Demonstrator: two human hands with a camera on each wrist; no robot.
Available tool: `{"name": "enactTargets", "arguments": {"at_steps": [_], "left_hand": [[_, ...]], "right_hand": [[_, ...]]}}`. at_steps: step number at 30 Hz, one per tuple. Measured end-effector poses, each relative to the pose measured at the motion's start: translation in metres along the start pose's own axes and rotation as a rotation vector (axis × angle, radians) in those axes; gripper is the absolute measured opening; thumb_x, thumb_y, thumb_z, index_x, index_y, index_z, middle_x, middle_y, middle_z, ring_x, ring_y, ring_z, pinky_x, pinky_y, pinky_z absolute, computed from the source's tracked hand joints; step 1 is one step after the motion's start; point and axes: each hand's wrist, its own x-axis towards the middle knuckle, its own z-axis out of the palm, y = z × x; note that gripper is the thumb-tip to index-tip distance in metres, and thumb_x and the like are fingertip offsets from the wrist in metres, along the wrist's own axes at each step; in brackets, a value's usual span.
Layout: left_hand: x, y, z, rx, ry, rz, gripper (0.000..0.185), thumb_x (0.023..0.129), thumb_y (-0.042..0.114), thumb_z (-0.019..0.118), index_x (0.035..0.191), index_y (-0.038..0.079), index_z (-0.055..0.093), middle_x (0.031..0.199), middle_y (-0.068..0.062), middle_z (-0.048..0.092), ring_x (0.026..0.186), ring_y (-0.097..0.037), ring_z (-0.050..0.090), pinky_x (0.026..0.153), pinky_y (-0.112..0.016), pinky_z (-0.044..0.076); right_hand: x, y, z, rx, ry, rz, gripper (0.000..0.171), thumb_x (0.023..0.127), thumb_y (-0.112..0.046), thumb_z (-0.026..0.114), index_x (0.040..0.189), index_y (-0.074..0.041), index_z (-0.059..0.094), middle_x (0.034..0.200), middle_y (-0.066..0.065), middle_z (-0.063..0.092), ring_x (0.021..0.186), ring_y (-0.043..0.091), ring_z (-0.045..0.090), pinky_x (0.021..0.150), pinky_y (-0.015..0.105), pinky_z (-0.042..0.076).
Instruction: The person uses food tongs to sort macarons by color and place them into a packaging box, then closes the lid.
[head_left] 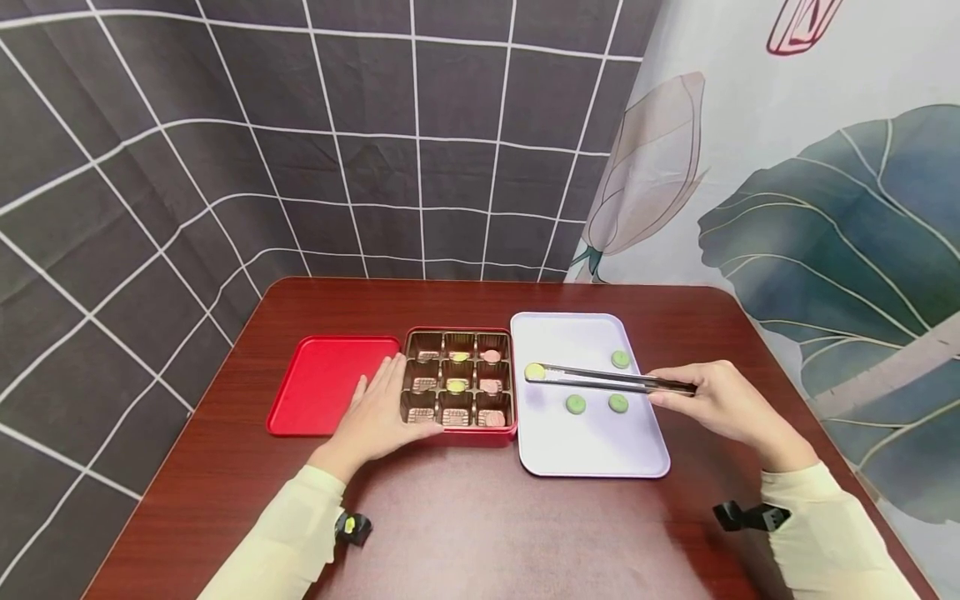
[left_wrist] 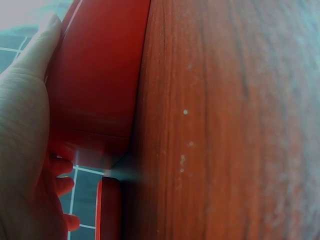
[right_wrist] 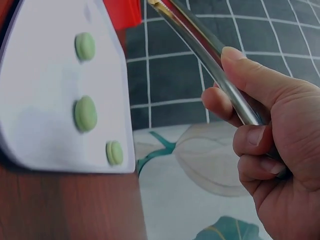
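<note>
A red box (head_left: 483,438) with a brown divided insert stands mid-table. Pink macarons (head_left: 491,386) occupy its right column; yellow macarons (head_left: 457,386) lie in the back and middle compartments of the centre column. My left hand (head_left: 371,421) rests against the box's left side, fingers extended, thumb along the front edge. In my right hand (head_left: 731,406) I grip metal tongs (head_left: 607,381), which reach left over the white tray (head_left: 585,450). Their tips hold a yellow macaron (head_left: 535,372) above the tray's left part. Green macarons (right_wrist: 86,114) lie on the tray.
A red lid (head_left: 315,387) lies flat left of the box, partly behind my left hand. The tray sits right beside the box. A dark gridded curtain (head_left: 375,167) and a floral curtain (head_left: 810,250) hang behind the wooden table (head_left: 465,517).
</note>
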Motion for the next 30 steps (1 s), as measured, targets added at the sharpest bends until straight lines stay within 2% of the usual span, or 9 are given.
{"name": "enactTargets", "arguments": {"at_steps": [6, 9, 16, 21, 26, 30], "left_hand": [[0.000, 0.000, 0.000, -0.014, 0.000, -0.007, 0.123, 0.067, 0.076, 0.066, 0.154, 0.006, 0.015, 0.159, -0.012, 0.018, 0.147, -0.027, 0.010, 0.114, -0.057, 0.009], [0.000, 0.000, 0.001, -0.022, 0.002, -0.008, 0.122, 0.067, 0.074, 0.067, 0.154, 0.006, 0.015, 0.159, -0.011, 0.018, 0.147, -0.027, 0.010, 0.114, -0.057, 0.009], [0.000, 0.001, 0.001, -0.016, 0.009, -0.006, 0.123, 0.066, 0.076, 0.067, 0.154, 0.006, 0.015, 0.159, -0.011, 0.019, 0.146, -0.028, 0.011, 0.114, -0.058, 0.010], [0.000, 0.001, 0.001, -0.019, 0.000, -0.010, 0.123, 0.066, 0.076, 0.067, 0.154, 0.006, 0.015, 0.159, -0.011, 0.018, 0.147, -0.027, 0.010, 0.114, -0.057, 0.009], [0.001, 0.000, 0.001, -0.009, 0.005, -0.012, 0.124, 0.066, 0.077, 0.066, 0.154, 0.006, 0.014, 0.159, -0.010, 0.017, 0.147, -0.026, 0.010, 0.114, -0.057, 0.010], [0.001, 0.000, 0.001, -0.010, 0.011, -0.012, 0.124, 0.066, 0.077, 0.066, 0.154, 0.006, 0.014, 0.159, -0.010, 0.017, 0.147, -0.026, 0.010, 0.114, -0.057, 0.010]], "right_hand": [[0.010, -0.013, 0.008, 0.015, -0.020, -0.022, 0.030, 0.077, -0.019, 0.082, 0.103, -0.007, 0.075, 0.080, -0.011, 0.070, 0.054, 0.003, 0.050, 0.044, 0.016, 0.039], [0.016, -0.019, 0.015, 0.032, -0.040, -0.042, 0.029, 0.075, -0.017, 0.083, 0.102, -0.006, 0.075, 0.078, -0.012, 0.069, 0.051, 0.002, 0.048, 0.040, 0.016, 0.034], [0.030, -0.032, 0.031, 0.070, -0.075, -0.119, 0.027, 0.076, -0.020, 0.082, 0.101, -0.011, 0.076, 0.074, -0.016, 0.065, 0.052, 0.001, 0.048, 0.040, 0.015, 0.031], [0.040, -0.038, 0.040, 0.088, -0.101, -0.182, 0.024, 0.080, -0.024, 0.079, 0.101, -0.013, 0.076, 0.078, -0.016, 0.068, 0.048, -0.001, 0.039, 0.038, 0.014, 0.027], [0.049, -0.045, 0.048, 0.070, -0.117, -0.214, 0.023, 0.078, -0.023, 0.081, 0.100, -0.018, 0.077, 0.082, -0.021, 0.068, 0.053, 0.000, 0.041, 0.041, 0.013, 0.028], [0.056, -0.050, 0.053, 0.035, -0.131, -0.238, 0.022, 0.077, -0.025, 0.081, 0.098, -0.021, 0.077, 0.077, -0.024, 0.064, 0.054, 0.000, 0.041, 0.044, 0.014, 0.029]]}}
